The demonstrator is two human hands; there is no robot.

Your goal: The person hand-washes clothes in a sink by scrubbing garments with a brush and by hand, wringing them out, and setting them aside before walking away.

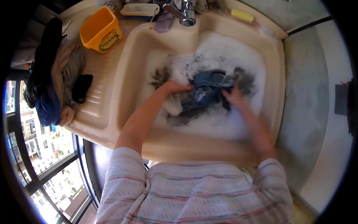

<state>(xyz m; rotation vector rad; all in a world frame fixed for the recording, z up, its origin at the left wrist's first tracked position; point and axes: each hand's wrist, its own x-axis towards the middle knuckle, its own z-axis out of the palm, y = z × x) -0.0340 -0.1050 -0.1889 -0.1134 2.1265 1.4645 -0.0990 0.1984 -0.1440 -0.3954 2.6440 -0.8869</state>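
A: Straight to the hands! The right hand (234, 96) has thumb and fingers closed on the near right edge of the blue cloth (209, 79).

B: And the left hand (181, 87)?

A: Right up against the cloth's left edge, but the fingertips are lost there. Gripping or merely touching? I can't tell.

B: So the cloth spans the two hands, bunched up, part of it proud of the foam (238, 48), in the sink (125, 74). How would you rate it to handle?

A: Soft and floppy, I'd judge, no stiffness in it at all. Soaked like that, it should weigh far more than dry, and the suds ought to make it slippery!

B: Fragile?

A: Doesn't look it. My pick for a hold: a thick fold at each end, a full fistful, since a thin wet edge could slide away.

B: Further out, dark fabric shows murkily in the suds around it, outlines hidden.

A: Beyond that, the tap (187, 15) stands at the far rim, the yellow brush (242, 15) to its right. Over left, the orange tub (99, 30) sits on the ribbed counter (97, 99), with heaped clothes (59, 74) at the outer edge!
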